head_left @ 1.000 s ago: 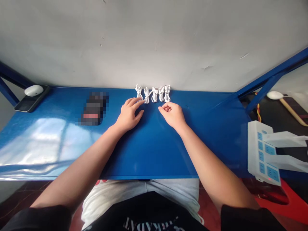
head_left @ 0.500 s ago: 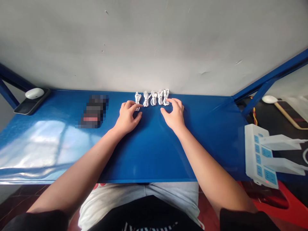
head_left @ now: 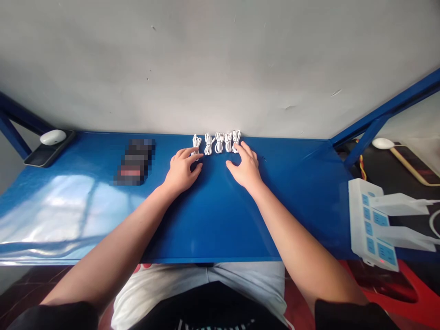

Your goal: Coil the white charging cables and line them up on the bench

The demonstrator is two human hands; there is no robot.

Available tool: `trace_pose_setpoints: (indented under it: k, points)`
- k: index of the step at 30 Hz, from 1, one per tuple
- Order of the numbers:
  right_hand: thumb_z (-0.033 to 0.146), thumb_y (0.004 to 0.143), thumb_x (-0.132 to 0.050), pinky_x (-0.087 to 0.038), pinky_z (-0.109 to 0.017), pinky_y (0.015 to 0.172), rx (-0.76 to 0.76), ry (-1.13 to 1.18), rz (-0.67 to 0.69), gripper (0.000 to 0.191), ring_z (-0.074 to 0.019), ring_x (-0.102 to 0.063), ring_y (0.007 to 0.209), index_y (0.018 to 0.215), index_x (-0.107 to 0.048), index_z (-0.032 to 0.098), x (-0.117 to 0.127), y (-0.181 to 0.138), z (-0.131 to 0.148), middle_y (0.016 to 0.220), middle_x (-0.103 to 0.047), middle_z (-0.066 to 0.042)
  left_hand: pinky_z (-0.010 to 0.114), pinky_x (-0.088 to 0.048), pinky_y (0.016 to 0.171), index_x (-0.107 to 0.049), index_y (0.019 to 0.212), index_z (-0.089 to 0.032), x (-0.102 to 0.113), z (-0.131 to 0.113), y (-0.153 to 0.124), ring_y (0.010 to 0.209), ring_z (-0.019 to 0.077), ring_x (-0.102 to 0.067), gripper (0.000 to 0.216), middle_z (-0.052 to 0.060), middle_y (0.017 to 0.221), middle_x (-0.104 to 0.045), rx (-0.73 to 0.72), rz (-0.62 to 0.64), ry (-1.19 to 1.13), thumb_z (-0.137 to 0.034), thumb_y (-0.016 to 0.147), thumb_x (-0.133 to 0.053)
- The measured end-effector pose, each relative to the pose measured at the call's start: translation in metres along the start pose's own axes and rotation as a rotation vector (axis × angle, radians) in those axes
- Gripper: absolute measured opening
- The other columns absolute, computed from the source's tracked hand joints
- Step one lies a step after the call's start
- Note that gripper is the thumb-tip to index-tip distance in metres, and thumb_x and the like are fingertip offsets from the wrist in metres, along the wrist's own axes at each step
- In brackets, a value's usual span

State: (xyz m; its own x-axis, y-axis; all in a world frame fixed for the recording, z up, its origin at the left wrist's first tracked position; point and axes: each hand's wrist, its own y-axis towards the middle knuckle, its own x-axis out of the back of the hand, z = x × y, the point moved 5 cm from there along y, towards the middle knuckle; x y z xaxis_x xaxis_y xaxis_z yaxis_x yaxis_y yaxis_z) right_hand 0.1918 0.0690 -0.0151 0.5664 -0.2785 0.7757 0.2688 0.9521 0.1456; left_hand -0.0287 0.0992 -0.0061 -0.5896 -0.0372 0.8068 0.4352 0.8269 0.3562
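Several bundled white cables lie side by side at the far edge of the blue tabletop, against the wall. My left hand (head_left: 182,170) is open beside the leftmost cable bundle (head_left: 196,140), its fingertips over that bundle's near end. My right hand (head_left: 246,167) is open as well, fingers spread, at the near end of the rightmost cable bundle (head_left: 236,136). One fingertip seems to touch it, though contact is hard to confirm. Between my hands sit the middle cable bundle (head_left: 219,142) and its neighbours. Neither hand grips anything.
A pixelated dark object (head_left: 135,161) lies on the blue table (head_left: 213,215) to the left. Beyond it, a white mouse-like object (head_left: 52,137) rests on a dark tray (head_left: 46,155). A white power strip (head_left: 373,224) with plugged-in adapters stands at the right edge, near a blue frame (head_left: 385,112).
My right hand has shifted slightly left, with its fingers spread a little wider. My left hand stays almost in place. The whole view has moved slightly.
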Motion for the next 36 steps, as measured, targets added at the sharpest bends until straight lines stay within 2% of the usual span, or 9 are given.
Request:
trace_pose_setpoints:
  k: [3,8,11,16,25,27,31,33,36]
  points:
    - [0.03,0.084,-0.063,-0.035,-0.055,0.118,0.01,-0.034,0.014,0.055,-0.0351,-0.039,0.144,0.139,-0.06,0.025,-0.001,-0.001,0.001,0.159,-0.044,-0.007,0.049,-0.044,0.101,-0.074,0.105,-0.024,0.004,-0.002,-0.001,0.122,0.03,-0.057,0.021,0.007,0.131,-0.066,0.044,-0.016,0.002,-0.032,0.094,-0.058]
    - [0.031,0.083,-0.064,-0.038,-0.054,0.114,0.014,-0.049,-0.021,0.05,-0.0351,-0.042,0.14,0.133,-0.063,0.026,-0.003,-0.001,-0.001,0.154,-0.048,-0.009,0.036,-0.048,0.081,-0.067,0.075,-0.02,0.016,-0.002,-0.001,0.085,0.0208,-0.063,0.027,0.006,0.088,-0.069,0.149,-0.061,-0.082,-0.04,0.093,-0.06]
    - [0.032,0.082,-0.065,-0.039,-0.054,0.113,0.018,-0.044,-0.04,0.048,-0.0354,-0.044,0.138,0.13,-0.065,0.027,-0.004,-0.001,-0.003,0.149,-0.05,-0.011,0.034,-0.047,0.075,-0.066,0.092,-0.021,0.021,0.003,-0.002,0.082,0.0203,-0.062,0.019,0.005,0.089,-0.068,0.234,-0.114,-0.083,-0.039,0.087,-0.066]
    - [0.031,0.08,-0.068,-0.04,-0.054,0.111,0.031,-0.003,-0.084,0.045,-0.036,-0.047,0.133,0.124,-0.066,0.026,-0.005,-0.001,-0.006,0.141,-0.052,-0.012,0.034,-0.046,0.072,-0.063,0.118,-0.023,0.018,0.012,-0.004,0.08,0.0216,-0.062,0.039,0.005,0.094,-0.073,0.34,-0.063,-0.146,-0.035,0.082,-0.068]
    - [0.026,0.081,-0.064,-0.044,-0.048,0.106,0.096,0.17,-0.195,0.02,-0.0303,-0.055,0.119,0.099,-0.073,0.023,0.009,-0.008,0.011,0.12,-0.061,-0.011,0.029,-0.051,0.064,-0.066,0.117,-0.017,0.018,0.016,-0.005,0.071,0.0155,-0.064,0.046,0.006,0.092,-0.072,0.479,-0.154,-0.568,-0.026,0.073,-0.074]
    - [0.028,0.083,-0.064,-0.049,-0.044,0.098,0.124,0.296,-0.132,0.012,-0.0268,-0.062,0.104,0.087,-0.073,0.021,0.009,-0.011,0.02,0.105,-0.068,-0.009,0.03,-0.054,0.065,-0.066,0.118,-0.015,0.014,0.013,-0.004,0.072,0.0156,-0.066,0.049,0.007,0.097,-0.072,0.504,-0.143,-0.751,-0.029,0.073,-0.077]
    - [0.041,0.083,-0.069,-0.053,-0.035,0.076,0.03,0.689,0.218,0.022,-0.0204,-0.066,0.079,0.084,-0.072,0.019,-0.008,-0.021,0.031,0.083,-0.072,-0.006,0.038,-0.059,0.082,-0.068,0.115,-0.014,0.002,0.001,-0.006,0.087,0.0209,-0.071,0.049,0.009,0.103,-0.073,0.487,-0.053,-1.067,-0.034,0.073,-0.083]
    - [0.045,0.081,-0.073,-0.052,-0.032,0.072,-0.035,0.82,0.346,0.027,-0.0183,-0.065,0.076,0.089,-0.073,0.019,-0.016,-0.026,0.035,0.08,-0.072,-0.005,0.041,-0.057,0.09,-0.071,0.112,-0.014,-0.003,-0.005,-0.009,0.093,0.0234,-0.072,0.047,0.009,0.1,-0.074,0.449,0.01,-1.072,-0.037,0.073,-0.084]
    - [0.049,0.079,-0.076,-0.048,-0.028,0.062,-0.1,0.906,0.403,0.031,-0.0146,-0.061,0.068,0.089,-0.074,0.02,-0.02,-0.03,0.035,0.075,-0.069,-0.002,0.04,-0.055,0.093,-0.075,0.104,-0.016,-0.003,-0.013,-0.011,0.097,0.0239,-0.071,0.037,0.01,0.106,-0.074,0.295,0.05,-0.914,-0.04,0.076,-0.083]
